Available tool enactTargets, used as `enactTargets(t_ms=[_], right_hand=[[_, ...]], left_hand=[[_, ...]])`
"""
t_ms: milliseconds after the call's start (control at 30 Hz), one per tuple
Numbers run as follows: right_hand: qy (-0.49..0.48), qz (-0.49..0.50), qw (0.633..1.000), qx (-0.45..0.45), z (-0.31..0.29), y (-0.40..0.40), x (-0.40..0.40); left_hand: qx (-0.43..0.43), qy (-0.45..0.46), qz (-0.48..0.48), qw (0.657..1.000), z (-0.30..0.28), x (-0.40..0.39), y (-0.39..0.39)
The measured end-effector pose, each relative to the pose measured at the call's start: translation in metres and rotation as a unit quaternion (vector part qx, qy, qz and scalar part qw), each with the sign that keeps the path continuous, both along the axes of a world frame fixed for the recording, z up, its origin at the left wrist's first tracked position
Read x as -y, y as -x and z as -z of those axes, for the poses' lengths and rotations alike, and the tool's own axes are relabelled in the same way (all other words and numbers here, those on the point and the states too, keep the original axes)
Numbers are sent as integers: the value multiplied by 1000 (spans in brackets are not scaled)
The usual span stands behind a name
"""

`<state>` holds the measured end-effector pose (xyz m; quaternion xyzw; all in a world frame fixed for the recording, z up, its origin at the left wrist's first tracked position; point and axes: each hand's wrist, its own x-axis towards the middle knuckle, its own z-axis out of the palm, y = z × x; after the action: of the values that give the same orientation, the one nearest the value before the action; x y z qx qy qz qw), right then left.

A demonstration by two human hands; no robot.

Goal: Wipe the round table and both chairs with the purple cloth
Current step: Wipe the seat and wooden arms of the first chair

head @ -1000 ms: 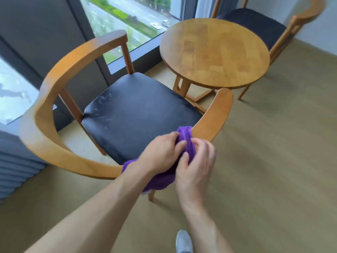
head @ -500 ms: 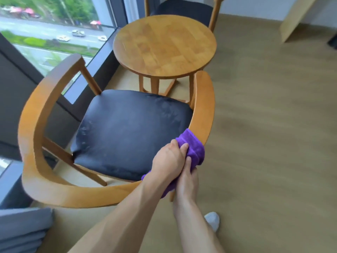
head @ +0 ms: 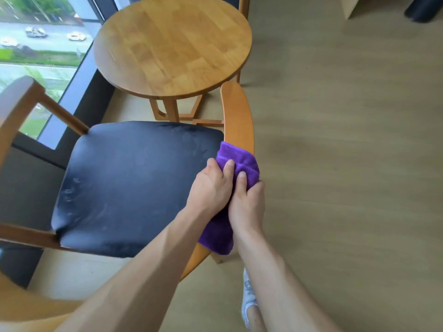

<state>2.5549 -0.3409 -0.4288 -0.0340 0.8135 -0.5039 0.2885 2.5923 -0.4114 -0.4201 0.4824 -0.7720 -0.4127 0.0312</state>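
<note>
- Our left hand (head: 211,188) and right hand (head: 247,202) both clutch the purple cloth (head: 242,161) on the chair armrest (head: 237,116).
- We judge the bunched cloth could slip off the narrow rail.

A folded purple microfibre cloth (head: 242,164) drapes over the near wooden black-seated armchair's (head: 237,116) right armrest, round wooden table (head: 172,44) beyond.

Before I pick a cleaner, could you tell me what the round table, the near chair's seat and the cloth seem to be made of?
Round table: apparently solid wood, pale block-jointed strips with a smooth sheen.
Chair seat: dark padded leather or vinyl, I cannot tell which; glossy, with scuffs near its left edge.
Purple cloth: soft, fuzzy pile with a stitched hem, likely microfibre.
</note>
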Motion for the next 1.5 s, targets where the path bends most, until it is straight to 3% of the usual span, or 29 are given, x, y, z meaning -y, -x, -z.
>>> enactTargets(t_ms=[100,233,567,767,1000,1200,1300,1500], right_hand=[[-67,-77,994,-29,-4,50,33],[-114,-166,977,-67,-6,108,85],[-157,-277,942,-108,-2,183,195],[-144,-260,949,-102,-1,176,176],[-129,-206,967,-79,-10,131,110],[-117,-96,985,-80,-10,45,29],[-95,-43,991,-82,-7,-8,-5],[-44,24,997,-65,3,-97,-46]], left_hand=[[30,34,-35,998,4,26,40],[12,-1,-155,988,8,73,90],[28,31,-186,982,23,177,155],[5,57,-170,984,22,158,148],[-14,-4,-143,990,5,87,99],[66,93,16,993,-12,6,21],[102,148,106,978,-14,-26,-23],[166,172,195,951,-18,-58,-101]])
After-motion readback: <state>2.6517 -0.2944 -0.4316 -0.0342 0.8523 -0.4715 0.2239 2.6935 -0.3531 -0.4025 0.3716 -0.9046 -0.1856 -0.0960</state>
